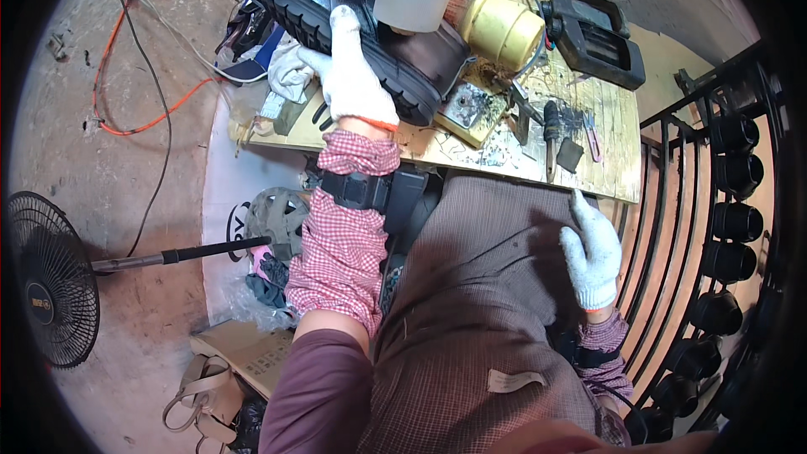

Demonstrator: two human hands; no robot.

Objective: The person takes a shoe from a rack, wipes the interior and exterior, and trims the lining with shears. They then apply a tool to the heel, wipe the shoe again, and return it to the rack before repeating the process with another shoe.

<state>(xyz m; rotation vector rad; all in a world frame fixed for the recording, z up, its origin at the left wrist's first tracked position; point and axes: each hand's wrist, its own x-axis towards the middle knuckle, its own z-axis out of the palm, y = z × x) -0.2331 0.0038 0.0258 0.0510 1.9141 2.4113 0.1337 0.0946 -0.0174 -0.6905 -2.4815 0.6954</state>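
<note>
Boot (pixel 403 50), black with a chunky stiff sole, lies sideways on the desk (pixel 588 176) under the left hand (pixel 357 76), which clamps its sole; right hand (pixel 593 256) rests loosely open, empty. Looks hefty—grip the sole edge.

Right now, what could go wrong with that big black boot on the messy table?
The left hand grips the black boot alone, while the right hand rests on the lap. The boot might twist or slip sideways. Nearby lie a small brush and dark smears on the wooden board, so the white glove could get dirty.
</note>
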